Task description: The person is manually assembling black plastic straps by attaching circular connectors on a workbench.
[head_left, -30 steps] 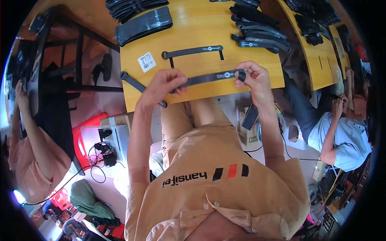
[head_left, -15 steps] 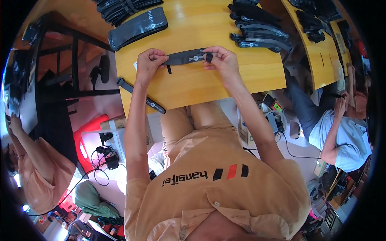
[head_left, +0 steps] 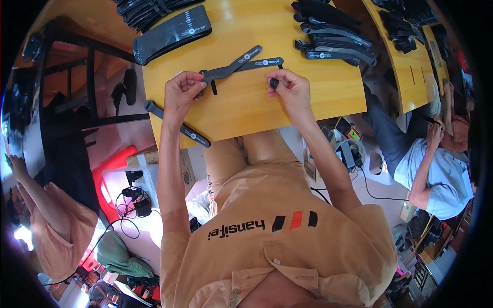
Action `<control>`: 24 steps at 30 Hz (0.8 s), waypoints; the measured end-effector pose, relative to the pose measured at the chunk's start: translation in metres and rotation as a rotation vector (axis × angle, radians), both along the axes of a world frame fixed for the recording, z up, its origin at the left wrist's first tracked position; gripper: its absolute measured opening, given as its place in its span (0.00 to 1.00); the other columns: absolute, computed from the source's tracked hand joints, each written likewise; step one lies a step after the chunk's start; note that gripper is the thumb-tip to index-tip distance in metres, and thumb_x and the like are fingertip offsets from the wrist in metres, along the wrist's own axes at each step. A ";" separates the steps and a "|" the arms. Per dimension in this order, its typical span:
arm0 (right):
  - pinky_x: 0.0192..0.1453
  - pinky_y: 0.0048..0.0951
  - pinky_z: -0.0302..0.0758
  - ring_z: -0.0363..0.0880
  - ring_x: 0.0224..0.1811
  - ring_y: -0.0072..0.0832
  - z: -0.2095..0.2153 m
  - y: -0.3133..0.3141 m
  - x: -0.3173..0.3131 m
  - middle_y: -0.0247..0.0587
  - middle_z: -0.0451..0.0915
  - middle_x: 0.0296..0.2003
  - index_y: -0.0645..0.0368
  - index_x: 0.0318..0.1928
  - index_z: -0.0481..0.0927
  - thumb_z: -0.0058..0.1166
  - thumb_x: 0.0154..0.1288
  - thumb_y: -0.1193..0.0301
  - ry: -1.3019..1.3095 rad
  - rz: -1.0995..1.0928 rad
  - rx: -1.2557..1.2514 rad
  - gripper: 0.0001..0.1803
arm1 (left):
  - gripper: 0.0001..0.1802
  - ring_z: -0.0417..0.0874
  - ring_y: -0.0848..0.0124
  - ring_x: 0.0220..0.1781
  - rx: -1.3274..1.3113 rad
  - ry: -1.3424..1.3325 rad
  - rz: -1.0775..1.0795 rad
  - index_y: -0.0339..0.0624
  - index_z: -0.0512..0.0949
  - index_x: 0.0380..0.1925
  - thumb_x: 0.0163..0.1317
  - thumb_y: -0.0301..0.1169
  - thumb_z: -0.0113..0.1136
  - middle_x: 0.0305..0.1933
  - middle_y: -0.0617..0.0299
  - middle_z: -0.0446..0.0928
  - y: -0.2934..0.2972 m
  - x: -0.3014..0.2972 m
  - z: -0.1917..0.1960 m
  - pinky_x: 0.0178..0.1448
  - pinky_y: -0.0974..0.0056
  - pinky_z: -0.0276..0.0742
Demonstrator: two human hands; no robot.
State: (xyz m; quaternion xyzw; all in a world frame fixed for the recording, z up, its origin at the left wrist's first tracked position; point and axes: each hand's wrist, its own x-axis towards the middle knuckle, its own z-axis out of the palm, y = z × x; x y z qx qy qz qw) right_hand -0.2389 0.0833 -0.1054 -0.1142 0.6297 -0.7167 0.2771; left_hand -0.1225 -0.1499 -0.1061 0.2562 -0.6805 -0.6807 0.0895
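My left hand (head_left: 184,95) is pinched on one end of a dark grey strap (head_left: 231,68) over the wooden table. The strap appears folded, its two rounded printed ends spread apart to the right, one above the other. Apart from the strap, my right hand (head_left: 292,92) pinches a small black piece (head_left: 274,83) between thumb and fingers; its exact kind is too small to tell. A short black strip (head_left: 214,88) shows just below the strap near my left hand. Another dark grey strap (head_left: 196,136) lies slantwise along the table's left front edge.
A flat stack of dark straps (head_left: 174,37) lies at the back left, beside a black bundle (head_left: 141,14). A loose pile of straps (head_left: 336,43) sits at the back right. Co-workers sit at both sides; a second table (head_left: 405,77) stands right.
My right hand has let go of the strap's right end and drawn slightly right and down with the small black piece. The strap's free ends have spread apart. My left hand shifted slightly left.
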 end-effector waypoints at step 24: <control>0.26 0.26 0.73 0.76 0.21 0.26 -0.027 -0.088 -0.020 0.40 0.77 0.22 0.68 0.31 0.79 0.52 0.58 0.73 0.462 0.155 0.343 0.08 | 0.32 0.53 0.60 0.70 -1.270 -0.233 -0.276 0.36 0.58 0.62 0.61 0.40 0.50 0.68 0.52 0.54 0.053 -0.002 -0.015 0.69 0.51 0.50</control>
